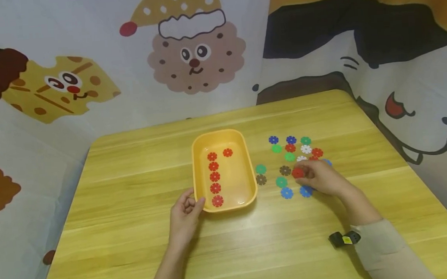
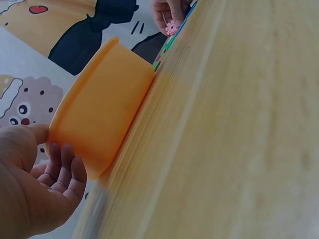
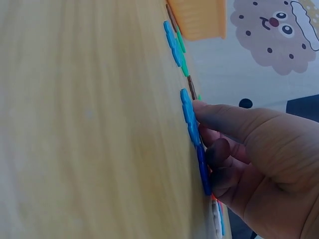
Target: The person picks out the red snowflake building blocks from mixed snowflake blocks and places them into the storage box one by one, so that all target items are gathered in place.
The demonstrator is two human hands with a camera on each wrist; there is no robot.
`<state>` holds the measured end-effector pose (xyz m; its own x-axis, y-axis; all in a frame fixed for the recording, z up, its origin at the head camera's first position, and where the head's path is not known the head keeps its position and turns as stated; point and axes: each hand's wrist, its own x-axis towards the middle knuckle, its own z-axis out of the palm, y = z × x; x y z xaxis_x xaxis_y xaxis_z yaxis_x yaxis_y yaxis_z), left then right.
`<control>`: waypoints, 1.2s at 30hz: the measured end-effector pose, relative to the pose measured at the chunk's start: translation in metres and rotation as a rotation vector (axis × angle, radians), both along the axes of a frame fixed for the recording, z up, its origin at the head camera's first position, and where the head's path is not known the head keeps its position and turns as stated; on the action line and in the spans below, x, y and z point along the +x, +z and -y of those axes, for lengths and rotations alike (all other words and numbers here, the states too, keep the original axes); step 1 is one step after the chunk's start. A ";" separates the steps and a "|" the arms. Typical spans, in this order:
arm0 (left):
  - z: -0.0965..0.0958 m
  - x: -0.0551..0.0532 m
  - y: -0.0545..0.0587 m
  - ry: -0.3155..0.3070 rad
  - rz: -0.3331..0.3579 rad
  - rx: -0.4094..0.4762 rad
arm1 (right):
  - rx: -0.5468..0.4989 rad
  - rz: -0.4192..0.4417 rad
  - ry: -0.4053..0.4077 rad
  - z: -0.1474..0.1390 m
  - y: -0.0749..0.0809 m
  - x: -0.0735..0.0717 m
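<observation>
A yellow-orange plastic tray (image 1: 223,132) lies on the table. Inside it, several red notched plastic discs (image 1: 215,177) form a column along the left side, and one more red disc (image 1: 227,152) is at the upper right. My left hand (image 1: 183,213) grips the tray's near left corner, thumb at the rim and curled fingers by the outer wall (image 2: 102,109). To the right of the tray, my right hand (image 1: 321,176) pinches a red disc (image 1: 297,172) between thumb and fingers, over the loose discs. In the right wrist view that disc is mostly hidden behind the fingers.
Loose discs in blue, green, white, brown and red lie right of the tray, among them a brown disc (image 1: 285,170) and a light blue disc (image 1: 287,193). A black strap piece (image 1: 344,238) is by the right sleeve. Cartoon-printed cloth (image 1: 128,107) hangs behind the wooden table (image 1: 132,176).
</observation>
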<state>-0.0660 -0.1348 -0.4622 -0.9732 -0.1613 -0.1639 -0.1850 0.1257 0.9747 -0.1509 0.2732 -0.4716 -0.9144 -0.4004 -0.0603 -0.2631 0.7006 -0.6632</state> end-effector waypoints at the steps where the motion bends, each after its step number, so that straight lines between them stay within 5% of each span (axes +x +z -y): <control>1: 0.000 0.000 0.000 -0.001 0.000 -0.001 | 0.001 0.004 0.000 0.000 0.000 0.000; 23: 0.001 0.000 -0.001 -0.015 0.010 -0.009 | -0.012 0.035 -0.008 0.004 0.008 -0.001; 36: 0.000 0.000 -0.002 -0.012 -0.015 -0.016 | -0.130 -0.170 -0.098 0.040 0.027 -0.011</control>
<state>-0.0659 -0.1352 -0.4637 -0.9774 -0.1520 -0.1469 -0.1688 0.1430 0.9752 -0.1618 0.2336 -0.4449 -0.9420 -0.3032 0.1441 -0.3133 0.6401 -0.7015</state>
